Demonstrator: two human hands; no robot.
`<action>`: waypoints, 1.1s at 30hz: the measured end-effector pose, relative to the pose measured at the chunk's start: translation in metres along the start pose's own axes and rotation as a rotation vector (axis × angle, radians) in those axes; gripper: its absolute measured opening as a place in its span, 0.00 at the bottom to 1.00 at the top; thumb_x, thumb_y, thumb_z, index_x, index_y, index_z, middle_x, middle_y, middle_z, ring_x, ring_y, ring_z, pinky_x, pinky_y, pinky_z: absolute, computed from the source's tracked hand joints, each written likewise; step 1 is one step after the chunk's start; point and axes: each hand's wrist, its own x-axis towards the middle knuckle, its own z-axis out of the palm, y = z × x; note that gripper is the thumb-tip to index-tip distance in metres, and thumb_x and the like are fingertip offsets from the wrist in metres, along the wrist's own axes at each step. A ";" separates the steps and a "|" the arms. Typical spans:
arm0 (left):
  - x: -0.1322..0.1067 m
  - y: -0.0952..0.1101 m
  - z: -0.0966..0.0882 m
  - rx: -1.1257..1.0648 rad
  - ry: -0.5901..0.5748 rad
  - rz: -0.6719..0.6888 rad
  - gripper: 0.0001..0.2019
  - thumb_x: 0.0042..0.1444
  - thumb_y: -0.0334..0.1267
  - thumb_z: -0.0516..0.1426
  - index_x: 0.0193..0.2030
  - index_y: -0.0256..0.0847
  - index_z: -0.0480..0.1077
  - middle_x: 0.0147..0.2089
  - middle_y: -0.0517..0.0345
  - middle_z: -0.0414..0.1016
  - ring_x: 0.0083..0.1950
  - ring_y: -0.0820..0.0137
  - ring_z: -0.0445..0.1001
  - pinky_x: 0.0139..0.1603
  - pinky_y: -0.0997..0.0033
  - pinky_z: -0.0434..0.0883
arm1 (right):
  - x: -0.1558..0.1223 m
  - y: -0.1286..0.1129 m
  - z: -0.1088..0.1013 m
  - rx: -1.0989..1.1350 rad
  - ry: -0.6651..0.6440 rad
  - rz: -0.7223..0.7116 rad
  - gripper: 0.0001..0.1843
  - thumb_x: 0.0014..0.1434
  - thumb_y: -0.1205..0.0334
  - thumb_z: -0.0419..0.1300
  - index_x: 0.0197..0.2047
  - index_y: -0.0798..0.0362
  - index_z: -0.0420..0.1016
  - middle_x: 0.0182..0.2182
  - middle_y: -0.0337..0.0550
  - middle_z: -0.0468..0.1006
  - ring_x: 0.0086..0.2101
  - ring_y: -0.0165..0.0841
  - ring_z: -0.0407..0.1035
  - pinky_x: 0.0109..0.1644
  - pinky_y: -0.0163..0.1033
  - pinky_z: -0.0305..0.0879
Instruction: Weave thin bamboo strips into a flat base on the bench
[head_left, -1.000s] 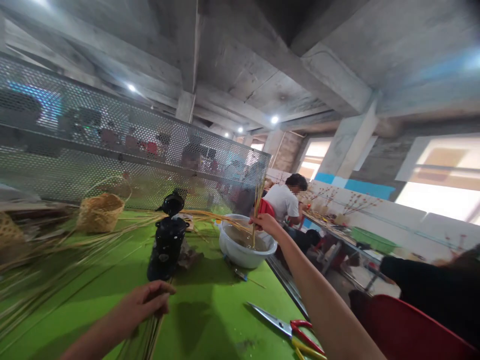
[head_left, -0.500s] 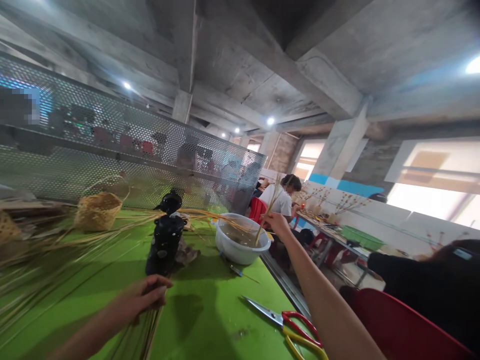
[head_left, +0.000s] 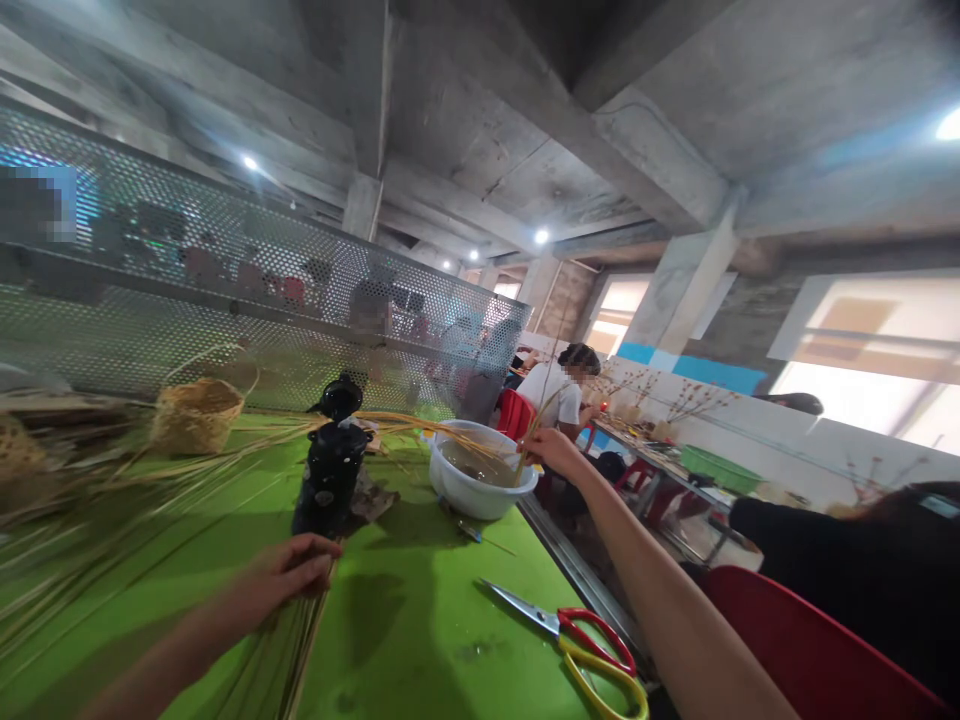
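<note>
My right hand is closed in a pinch on thin bamboo strips at the right rim of a white basin. Their lower ends reach into the water, and one thin strip rises above my fingers. More strips run from the left into the basin. My left hand, fingers loosely stretched out, rests over a narrow bundle of strips on the green table. A black bottle with its lid flipped up stands just beyond it. Scissors with red and yellow handles lie at the right.
Long loose strips spread over the left of the table. A small woven basket stands before a perforated metal screen. A person in black sits on a red chair close at the right; another person sits farther off.
My right hand has shifted slightly down and left, and the strips in it have sunk lower beside the basin's rim. My left hand has edged up a little. The view has tilted slightly.
</note>
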 end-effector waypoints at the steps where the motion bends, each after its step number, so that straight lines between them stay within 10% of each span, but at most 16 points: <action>1: 0.000 0.001 0.000 0.002 0.005 0.003 0.28 0.40 0.63 0.63 0.39 0.42 0.76 0.29 0.57 0.76 0.34 0.64 0.74 0.37 0.68 0.70 | -0.001 -0.004 -0.002 -0.026 0.006 -0.007 0.14 0.58 0.55 0.60 0.28 0.56 0.77 0.21 0.43 0.79 0.23 0.33 0.74 0.28 0.32 0.66; 10: -0.020 0.033 -0.018 -0.150 0.176 0.084 0.22 0.51 0.51 0.63 0.45 0.34 0.76 0.34 0.57 0.80 0.39 0.65 0.76 0.47 0.65 0.70 | -0.032 -0.066 -0.008 -0.244 0.089 -0.168 0.15 0.62 0.52 0.54 0.30 0.53 0.74 0.24 0.43 0.76 0.28 0.35 0.69 0.31 0.36 0.57; 16: -0.028 0.042 -0.032 -0.234 0.239 0.144 0.24 0.58 0.51 0.59 0.51 0.31 0.74 0.37 0.56 0.79 0.40 0.68 0.74 0.49 0.64 0.68 | -0.085 -0.165 0.015 -0.529 0.110 -0.478 0.18 0.66 0.51 0.51 0.31 0.51 0.73 0.30 0.43 0.76 0.29 0.34 0.68 0.29 0.37 0.49; 23: -0.035 0.044 -0.031 -0.327 0.085 0.316 0.22 0.60 0.50 0.59 0.55 0.38 0.74 0.45 0.50 0.78 0.45 0.66 0.74 0.48 0.66 0.68 | -0.139 -0.271 0.092 -0.583 -0.220 -0.670 0.15 0.67 0.58 0.51 0.35 0.53 0.75 0.30 0.46 0.76 0.31 0.37 0.70 0.34 0.38 0.53; 33: -0.034 0.040 -0.033 -0.382 0.306 0.197 0.18 0.50 0.50 0.65 0.38 0.36 0.76 0.36 0.56 0.77 0.38 0.70 0.73 0.44 0.70 0.68 | -0.156 -0.279 0.179 -0.480 -0.328 -0.592 0.13 0.67 0.61 0.50 0.40 0.53 0.76 0.38 0.49 0.81 0.36 0.40 0.76 0.35 0.38 0.58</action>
